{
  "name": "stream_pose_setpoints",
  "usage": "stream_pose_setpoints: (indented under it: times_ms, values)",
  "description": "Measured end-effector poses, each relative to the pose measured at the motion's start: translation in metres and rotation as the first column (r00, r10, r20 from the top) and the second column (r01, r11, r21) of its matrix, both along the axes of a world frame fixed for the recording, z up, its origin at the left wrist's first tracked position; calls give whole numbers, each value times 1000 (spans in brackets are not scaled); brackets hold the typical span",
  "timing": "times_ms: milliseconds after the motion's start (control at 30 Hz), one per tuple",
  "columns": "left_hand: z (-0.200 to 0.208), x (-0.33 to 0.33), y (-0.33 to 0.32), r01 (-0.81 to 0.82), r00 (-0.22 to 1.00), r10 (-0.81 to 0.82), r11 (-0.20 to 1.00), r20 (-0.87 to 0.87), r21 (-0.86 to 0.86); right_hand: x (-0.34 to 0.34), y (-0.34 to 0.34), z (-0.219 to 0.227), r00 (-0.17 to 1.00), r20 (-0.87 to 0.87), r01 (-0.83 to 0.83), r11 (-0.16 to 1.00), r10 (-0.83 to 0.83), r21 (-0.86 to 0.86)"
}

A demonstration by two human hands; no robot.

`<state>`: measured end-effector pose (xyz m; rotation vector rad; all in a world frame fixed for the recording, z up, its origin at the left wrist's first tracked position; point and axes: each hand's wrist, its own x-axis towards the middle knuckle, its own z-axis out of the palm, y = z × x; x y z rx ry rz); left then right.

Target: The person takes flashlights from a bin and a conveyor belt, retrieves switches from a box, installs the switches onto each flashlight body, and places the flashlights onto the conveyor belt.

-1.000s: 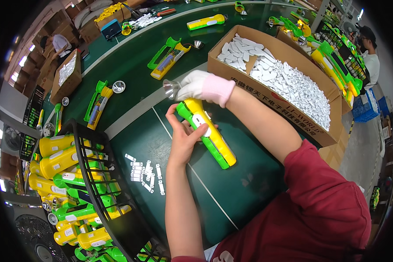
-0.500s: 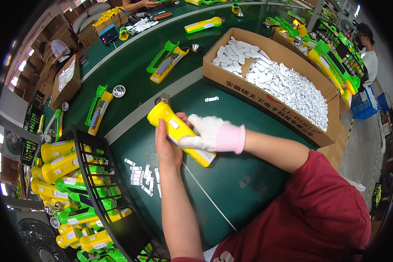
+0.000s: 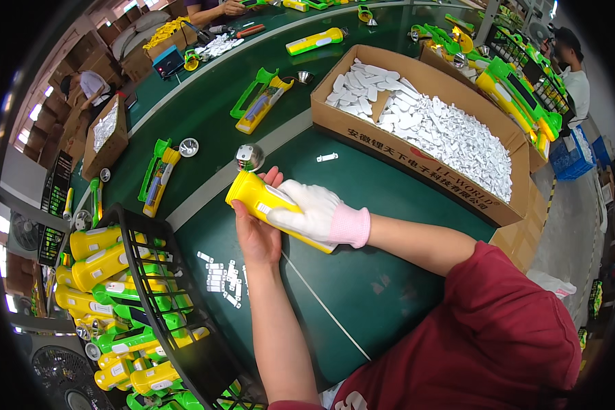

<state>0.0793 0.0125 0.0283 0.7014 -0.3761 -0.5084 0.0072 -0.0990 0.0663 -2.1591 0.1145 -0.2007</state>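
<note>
A yellow torch body [image 3: 253,195] lies tilted across both hands over the green table. My left hand [image 3: 256,236], bare, cups it from below. My right hand [image 3: 307,212], in a white glove with a pink cuff, presses on top of it, fingers over a small white part on its side. A silver reflector cup [image 3: 249,157] stands on the table just beyond the torch's front end. Several small white strips [image 3: 222,277] lie on the table beside my left forearm.
A large cardboard box [image 3: 417,164] full of white parts stands to the right. A black wire basket [image 3: 143,287] of yellow and green torches is at the left. Open green and yellow torch halves [image 3: 260,102] lie on the conveyor. Other people work at the far end.
The torch was turned from its green side to its yellow side and swung left. My right hand moved from its front end onto its top.
</note>
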Motion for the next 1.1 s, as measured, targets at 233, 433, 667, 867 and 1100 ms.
stream_pose_setpoints:
  times_ms: [233,433,667,867,1100]
  values:
    - [0,1,0,5,999,-7,998,41,57,9,13,4,992,-44,112,993,-114,-44]
    - [-5,4,1,26,998,-30,997,54,68,8,23,4,972,8,232,960,-234,-155]
    - [-2,1,-1,-7,1000,5,996,22,85,9,19,4,982,0,188,971,-190,-146]
    - [-2,0,-1,22,999,-25,997,31,76,6,18,11,985,-20,168,976,-172,-137]
    - [-3,1,1,-32,999,33,997,-10,66,-9,9,-7,999,-36,-3,999,2,-35]
